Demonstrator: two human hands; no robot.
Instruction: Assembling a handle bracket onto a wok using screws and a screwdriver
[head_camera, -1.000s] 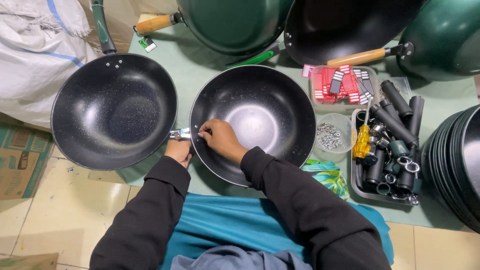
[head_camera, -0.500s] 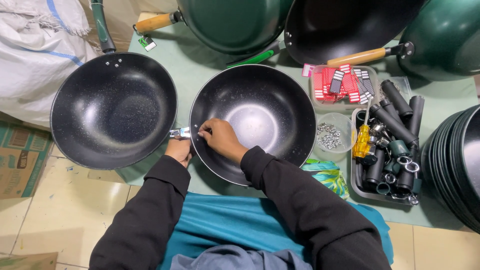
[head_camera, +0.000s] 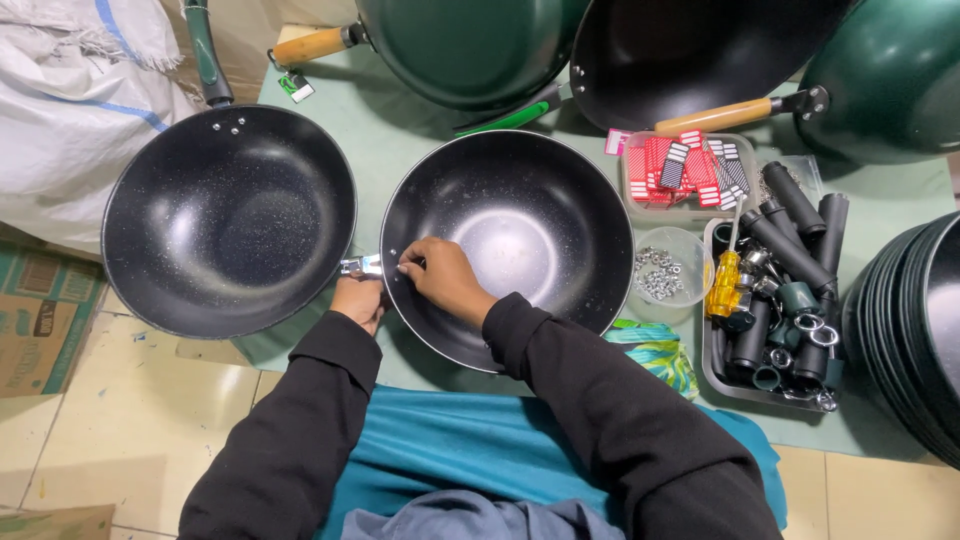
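Round black speckled non-stick wok (head_camera: 530, 235) lies centre of green surface (head_camera: 400, 130). Small silver metal bracket (head_camera: 362, 265) at wok's left rim, long axis pointing outward. Left hand (head_camera: 358, 298) outside rim, gripping bracket. Right hand (head_camera: 440, 278) inside rim, fingertips pinched at rivet holes; nearer wok centre.

2 hands: left hand (head_camera: 358, 300), right hand (head_camera: 440, 280). 2 black non-stick woks flat on the table, 1 small clear plastic bowl of screws (head_camera: 668, 265), 1 yellow-handled screwdriver (head_camera: 724, 283).
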